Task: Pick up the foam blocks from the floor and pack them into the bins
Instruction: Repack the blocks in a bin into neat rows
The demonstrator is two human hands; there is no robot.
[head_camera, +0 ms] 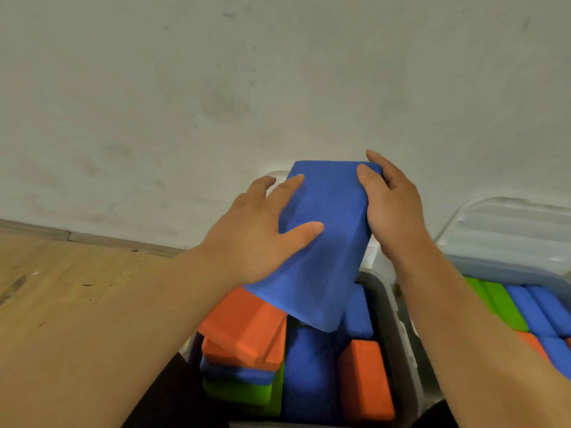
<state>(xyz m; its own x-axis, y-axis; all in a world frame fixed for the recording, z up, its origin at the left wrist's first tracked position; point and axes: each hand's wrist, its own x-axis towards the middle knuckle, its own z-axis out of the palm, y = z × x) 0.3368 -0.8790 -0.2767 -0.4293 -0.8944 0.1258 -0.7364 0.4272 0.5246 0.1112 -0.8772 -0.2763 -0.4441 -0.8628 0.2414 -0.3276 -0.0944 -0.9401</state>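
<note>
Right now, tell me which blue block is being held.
The large tilted blue block, gripped by the left hand and the right hand above the bin. The other blue blocks lie packed inside the bins.

A scuffed pale wall meets a light wooden floor at a grey baseboard.

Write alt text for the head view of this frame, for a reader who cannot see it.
Two bare hands, the left hand and right hand, hold a large blue foam block tilted over a grey bin already crowded with orange, blue and green blocks. A second bin of blocks stands at the right, against a pale wall on a wooden floor.
</note>
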